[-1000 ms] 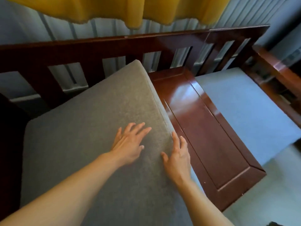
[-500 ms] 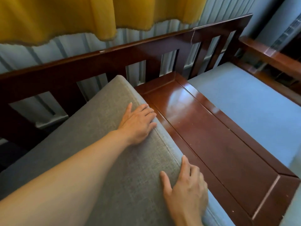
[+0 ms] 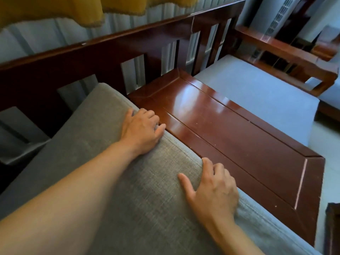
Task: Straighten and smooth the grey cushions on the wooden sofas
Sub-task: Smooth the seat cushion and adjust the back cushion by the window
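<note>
**Near cushion being squared up; far cushion not yet touched**

The near grey cushion (image 3: 103, 162) lies on the sofa seat just left of the glossy wooden panel (image 3: 230, 137) that divides the two seats; its right edge runs along the panel, touching or nearly so. Both hands work that edge: the left hand (image 3: 141, 129) sits toward the back, fingers curled over the edge and gripping the fabric; the right hand (image 3: 213, 192) sits nearer the front, thumb spread on the top face and fingers bent down over the side, so it too holds the cushion rather than lying flat. The top cloth looks mostly smooth, with no plain creases; I judge the straightening of this cushion to be under way and close to done, though whether its back end sits flush against the backrest (image 3: 128, 45) cannot be told. The second cushion (image 3: 257, 96), on the far side of the panel, lies flat and looks tidy; no hand is on it, so it likely remains to be checked, as do any other sofas.

Beyond that cushion stands a wooden armrest (image 3: 287, 56); behind the backrest hang pale curtains, with a yellow fringed curtain (image 3: 55, 10) above; past the panel's front end, a pale floor (image 3: 323, 144) and a dark wooden corner at the lower right.
</note>
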`<state>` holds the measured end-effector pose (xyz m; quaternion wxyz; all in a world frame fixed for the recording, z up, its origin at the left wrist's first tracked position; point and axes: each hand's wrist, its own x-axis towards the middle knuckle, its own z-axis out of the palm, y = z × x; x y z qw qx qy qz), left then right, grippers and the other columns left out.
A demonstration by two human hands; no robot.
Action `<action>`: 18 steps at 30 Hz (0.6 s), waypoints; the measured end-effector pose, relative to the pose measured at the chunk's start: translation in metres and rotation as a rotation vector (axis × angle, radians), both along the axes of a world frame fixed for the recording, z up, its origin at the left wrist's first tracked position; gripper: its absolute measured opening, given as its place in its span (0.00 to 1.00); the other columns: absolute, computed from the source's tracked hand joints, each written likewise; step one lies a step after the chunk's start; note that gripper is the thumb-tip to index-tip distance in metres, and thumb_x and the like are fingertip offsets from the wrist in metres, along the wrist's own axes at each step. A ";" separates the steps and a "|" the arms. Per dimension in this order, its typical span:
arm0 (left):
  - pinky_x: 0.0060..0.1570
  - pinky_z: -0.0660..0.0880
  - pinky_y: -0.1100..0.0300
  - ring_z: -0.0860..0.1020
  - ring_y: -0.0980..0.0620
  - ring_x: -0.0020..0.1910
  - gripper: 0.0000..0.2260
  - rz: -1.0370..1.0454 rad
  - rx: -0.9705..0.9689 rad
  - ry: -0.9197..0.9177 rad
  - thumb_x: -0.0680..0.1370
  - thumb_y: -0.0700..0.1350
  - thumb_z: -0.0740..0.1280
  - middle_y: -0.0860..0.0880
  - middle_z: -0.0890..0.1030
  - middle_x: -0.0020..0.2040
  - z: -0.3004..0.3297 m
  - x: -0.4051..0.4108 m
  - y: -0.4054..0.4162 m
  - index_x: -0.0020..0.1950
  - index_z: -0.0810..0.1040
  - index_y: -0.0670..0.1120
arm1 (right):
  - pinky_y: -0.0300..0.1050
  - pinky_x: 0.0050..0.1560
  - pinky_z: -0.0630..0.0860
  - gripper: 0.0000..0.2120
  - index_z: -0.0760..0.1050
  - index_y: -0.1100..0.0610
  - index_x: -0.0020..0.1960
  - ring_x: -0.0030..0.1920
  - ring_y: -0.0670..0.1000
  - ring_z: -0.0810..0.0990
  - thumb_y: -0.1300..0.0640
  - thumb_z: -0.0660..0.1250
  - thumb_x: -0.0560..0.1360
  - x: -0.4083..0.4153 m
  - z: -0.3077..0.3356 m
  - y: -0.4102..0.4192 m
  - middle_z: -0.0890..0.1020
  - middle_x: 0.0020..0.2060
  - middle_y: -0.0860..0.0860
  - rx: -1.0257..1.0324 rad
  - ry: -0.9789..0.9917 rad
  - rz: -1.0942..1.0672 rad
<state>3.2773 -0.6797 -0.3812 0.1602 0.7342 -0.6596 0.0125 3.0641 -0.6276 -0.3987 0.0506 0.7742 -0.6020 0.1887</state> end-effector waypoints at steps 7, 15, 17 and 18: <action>0.61 0.61 0.46 0.74 0.47 0.49 0.20 -0.011 -0.050 -0.004 0.74 0.58 0.46 0.50 0.76 0.41 -0.029 -0.004 -0.012 0.38 0.73 0.49 | 0.48 0.36 0.73 0.33 0.76 0.59 0.51 0.34 0.55 0.74 0.31 0.54 0.69 -0.007 -0.018 -0.007 0.75 0.35 0.53 0.037 0.016 -0.032; 0.57 0.62 0.47 0.75 0.44 0.45 0.15 -0.064 -0.105 0.014 0.75 0.55 0.48 0.52 0.70 0.37 -0.048 -0.004 -0.021 0.35 0.67 0.50 | 0.50 0.39 0.73 0.34 0.75 0.60 0.54 0.37 0.56 0.74 0.31 0.53 0.71 -0.010 -0.036 -0.011 0.75 0.38 0.55 0.074 0.015 -0.042; 0.57 0.62 0.47 0.75 0.45 0.45 0.17 -0.066 -0.100 -0.015 0.75 0.55 0.47 0.52 0.70 0.38 -0.052 -0.004 -0.021 0.36 0.70 0.50 | 0.51 0.41 0.73 0.34 0.75 0.60 0.57 0.39 0.56 0.75 0.32 0.52 0.72 -0.012 -0.039 -0.011 0.76 0.40 0.55 0.070 0.031 -0.043; 0.57 0.61 0.48 0.74 0.46 0.46 0.18 -0.070 -0.091 -0.027 0.75 0.56 0.46 0.53 0.69 0.38 -0.054 -0.005 -0.021 0.36 0.71 0.49 | 0.52 0.42 0.73 0.34 0.75 0.60 0.58 0.40 0.57 0.75 0.32 0.52 0.72 -0.012 -0.042 -0.011 0.76 0.40 0.55 0.071 0.041 -0.047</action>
